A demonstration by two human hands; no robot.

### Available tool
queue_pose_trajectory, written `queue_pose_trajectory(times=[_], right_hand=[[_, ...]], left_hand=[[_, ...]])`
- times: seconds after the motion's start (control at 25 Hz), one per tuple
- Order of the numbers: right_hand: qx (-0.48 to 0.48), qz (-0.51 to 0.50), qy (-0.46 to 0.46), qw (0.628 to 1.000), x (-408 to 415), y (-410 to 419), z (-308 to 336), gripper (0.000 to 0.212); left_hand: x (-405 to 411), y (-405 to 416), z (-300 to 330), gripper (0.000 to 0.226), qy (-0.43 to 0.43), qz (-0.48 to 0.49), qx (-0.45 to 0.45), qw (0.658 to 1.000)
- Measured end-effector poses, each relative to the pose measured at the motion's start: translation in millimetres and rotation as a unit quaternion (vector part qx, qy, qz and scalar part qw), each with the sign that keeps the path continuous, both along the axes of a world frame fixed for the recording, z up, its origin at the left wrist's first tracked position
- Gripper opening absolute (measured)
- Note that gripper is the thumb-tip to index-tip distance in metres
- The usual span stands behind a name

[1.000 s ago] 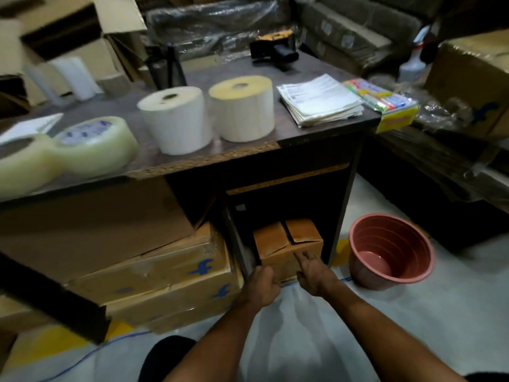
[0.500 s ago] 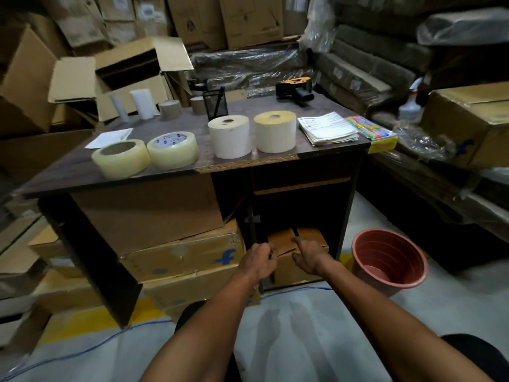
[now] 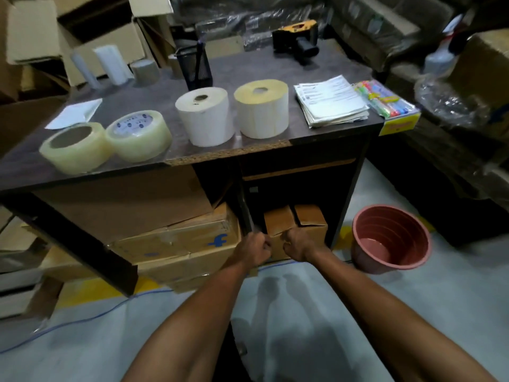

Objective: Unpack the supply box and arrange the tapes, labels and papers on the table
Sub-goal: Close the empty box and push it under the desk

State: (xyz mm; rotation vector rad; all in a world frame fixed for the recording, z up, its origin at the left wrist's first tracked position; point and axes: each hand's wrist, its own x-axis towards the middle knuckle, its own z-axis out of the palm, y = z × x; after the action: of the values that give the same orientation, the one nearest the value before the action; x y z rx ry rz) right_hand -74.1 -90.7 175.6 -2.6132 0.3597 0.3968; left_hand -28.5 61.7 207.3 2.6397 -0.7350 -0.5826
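Mostly, you had the surface (image 3: 270,75) arranged: two tape rolls (image 3: 107,142), two label rolls (image 3: 234,114) and papers (image 3: 330,103) lined its front edge. Below it, your hands, left (image 3: 254,248) and right (image 3: 296,244), curled at the supply box (image 3: 296,223); the grip was unclear.

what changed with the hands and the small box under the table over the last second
Both hands closed up at the small brown cardboard box under the dark wooden table: a second ago the right hand lay with fingers pointing on its front; now it is curled at the front edge, as is the left hand. The box remains in the cubby; whether it is gripped is unclear. The rolls and papers on top are unmoved.
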Motion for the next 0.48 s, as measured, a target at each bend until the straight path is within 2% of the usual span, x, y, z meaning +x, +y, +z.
queue_pose_trajectory(times=[0.2,0.32,0.48], right_hand=[[-0.001,0.015,0.066,0.998,-5.9,-2.8,55.9,0.035],[0.011,0.040,0.120,0.992,-11.8,4.7,110.1,0.035],[0.046,0.055,0.159,0.985,-13.0,27.1,180.1,0.035]], left_hand=[[-3.4,9.0,36.0,0.026,0.070,0.012,-0.011,0.997],[-14.0,16.6,89.0,0.028,0.112,0.023,0.002,0.993],[-21.6,35.0,154.6,0.019,0.149,0.039,0.010,0.988]])
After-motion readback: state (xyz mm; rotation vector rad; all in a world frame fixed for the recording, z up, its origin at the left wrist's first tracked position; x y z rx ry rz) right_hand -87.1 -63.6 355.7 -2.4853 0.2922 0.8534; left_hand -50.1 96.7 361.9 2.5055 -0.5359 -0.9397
